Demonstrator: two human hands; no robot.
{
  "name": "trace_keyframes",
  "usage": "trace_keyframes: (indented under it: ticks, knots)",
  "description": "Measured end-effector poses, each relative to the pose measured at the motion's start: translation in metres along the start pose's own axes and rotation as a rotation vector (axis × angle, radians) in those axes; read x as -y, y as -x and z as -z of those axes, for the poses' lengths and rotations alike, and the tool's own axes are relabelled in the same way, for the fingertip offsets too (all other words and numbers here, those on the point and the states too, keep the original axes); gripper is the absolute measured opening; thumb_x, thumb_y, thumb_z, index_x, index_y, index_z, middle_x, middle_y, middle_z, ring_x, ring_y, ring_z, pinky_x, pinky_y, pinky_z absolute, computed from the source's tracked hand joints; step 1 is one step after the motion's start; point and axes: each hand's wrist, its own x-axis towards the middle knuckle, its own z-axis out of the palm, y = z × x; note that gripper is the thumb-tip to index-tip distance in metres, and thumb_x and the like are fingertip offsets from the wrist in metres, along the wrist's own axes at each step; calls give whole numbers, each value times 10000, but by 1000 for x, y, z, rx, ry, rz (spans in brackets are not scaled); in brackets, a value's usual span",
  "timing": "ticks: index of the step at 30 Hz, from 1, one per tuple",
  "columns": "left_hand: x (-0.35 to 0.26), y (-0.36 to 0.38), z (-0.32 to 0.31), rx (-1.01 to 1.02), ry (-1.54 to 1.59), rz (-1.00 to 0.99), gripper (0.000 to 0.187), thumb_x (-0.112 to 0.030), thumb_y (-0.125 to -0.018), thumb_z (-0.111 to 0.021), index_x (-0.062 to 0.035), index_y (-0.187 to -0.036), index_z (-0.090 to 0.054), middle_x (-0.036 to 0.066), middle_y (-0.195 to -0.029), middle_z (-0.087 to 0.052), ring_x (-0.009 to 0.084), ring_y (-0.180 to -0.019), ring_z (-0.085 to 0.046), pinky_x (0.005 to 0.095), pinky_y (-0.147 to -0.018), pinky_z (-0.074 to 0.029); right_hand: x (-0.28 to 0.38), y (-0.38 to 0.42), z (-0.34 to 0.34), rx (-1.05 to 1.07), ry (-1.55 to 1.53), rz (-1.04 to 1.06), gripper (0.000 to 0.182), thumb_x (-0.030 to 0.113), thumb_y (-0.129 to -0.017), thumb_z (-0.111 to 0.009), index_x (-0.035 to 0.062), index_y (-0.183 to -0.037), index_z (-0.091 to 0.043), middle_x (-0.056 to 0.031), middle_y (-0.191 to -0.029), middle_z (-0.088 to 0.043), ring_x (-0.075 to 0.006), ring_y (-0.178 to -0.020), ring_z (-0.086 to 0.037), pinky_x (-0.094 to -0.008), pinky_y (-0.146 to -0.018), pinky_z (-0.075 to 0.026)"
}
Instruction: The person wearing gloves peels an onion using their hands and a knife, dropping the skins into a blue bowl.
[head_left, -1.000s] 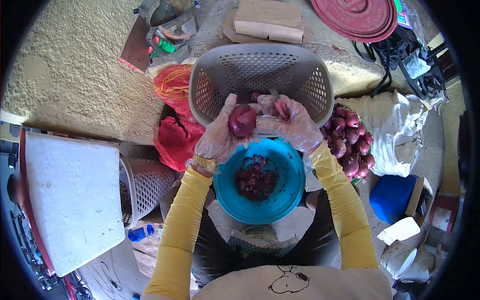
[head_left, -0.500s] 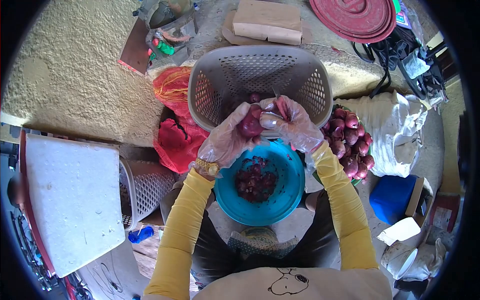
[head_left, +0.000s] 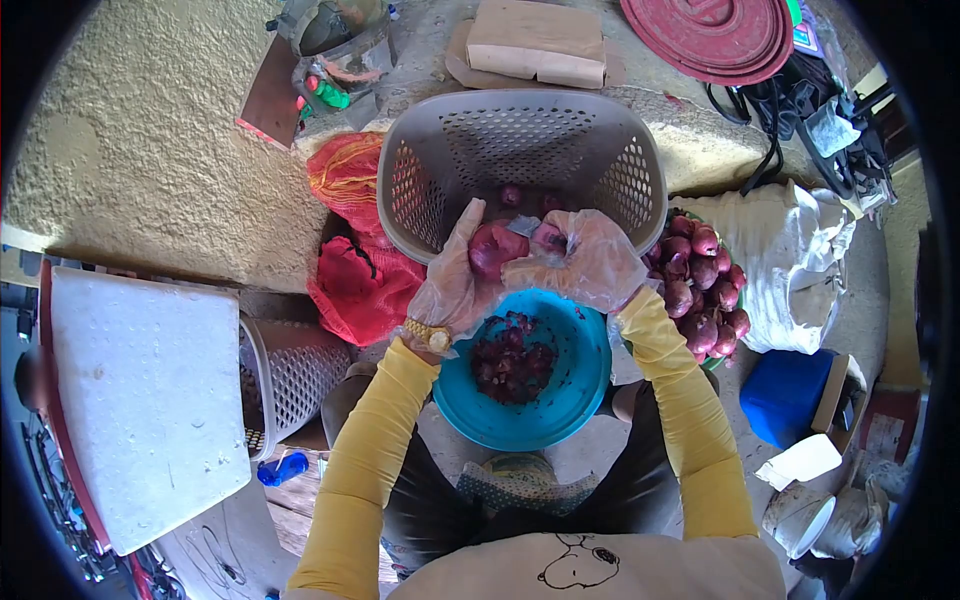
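My left hand (head_left: 453,272), in a clear plastic glove, is closed around a red onion (head_left: 492,248) above the front rim of the grey basket. My right hand (head_left: 590,258), gloved the same way, is closed beside the onion. It grips what looks like a small knife (head_left: 521,226); only a short greyish piece of blade shows and the fingers cover the rest. Beneath both hands sits a turquoise basin (head_left: 465,415) with dark red onion skins and trimmings (head_left: 512,365). Inside the grey perforated basket (head_left: 520,125) lie a few red onions (head_left: 511,194).
A heap of red onions (head_left: 703,290) lies to the right, beside a white sack (head_left: 790,265). Red mesh sacking (head_left: 355,280) is at the left of the basket. A white foam lid (head_left: 150,400), another basket (head_left: 300,380) and a blue container (head_left: 785,400) stand around.
My right hand has rotated and lowered, with its fingers curled in towards the onion. The left hand has shifted slightly, its fingers more upright. The onions in the basket show more clearly.
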Motion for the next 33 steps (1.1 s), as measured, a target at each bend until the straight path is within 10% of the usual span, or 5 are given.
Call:
trace_keyframes:
  ticks: [6, 22, 28, 33]
  knots:
    - [-2, 1, 6, -79, -8, -50, 573, -389, -1071, -566, 117, -1339, -536, 249, -1241, -666, 381, -1114, -697, 494, -952, -626, -7, -1, -2, -13, 60, 7, 702, 613, -682, -897, 37, -1055, -756, -200, -867, -718, -377, -846, -698, -447, -776, -529]
    - [-4, 6, 1, -35, -71, 79, 536, -355, -1089, -530, 140, -1288, -587, 274, -1204, -688, 334, -1074, -712, 421, -916, -624, -8, 0, 4, 98, -76, 195, 649, 608, -762, -847, 165, -1230, -772, -194, -842, -729, -359, -787, -711, -439, -757, -545]
    - [-4, 2, 16, -40, -82, 91, 559, -395, -1079, -550, 128, -1271, -597, 270, -1203, -687, 327, -1054, -714, 411, -906, -628, -30, 4, -7, -85, 258, 420, 671, 672, -799, -775, 51, -1053, -788, -195, -758, -687, -413, -767, -675, -488, -719, -533]
    - [-9, 9, 10, -105, -134, 40, 587, -427, -1070, -563, 116, -1290, -590, 263, -1212, -683, 343, -1029, -721, 448, -892, -633, -16, 2, -9, 178, 327, 334, 659, 762, -811, -691, 116, -901, -792, -182, -762, -693, -402, -775, -687, -498, -717, -536]
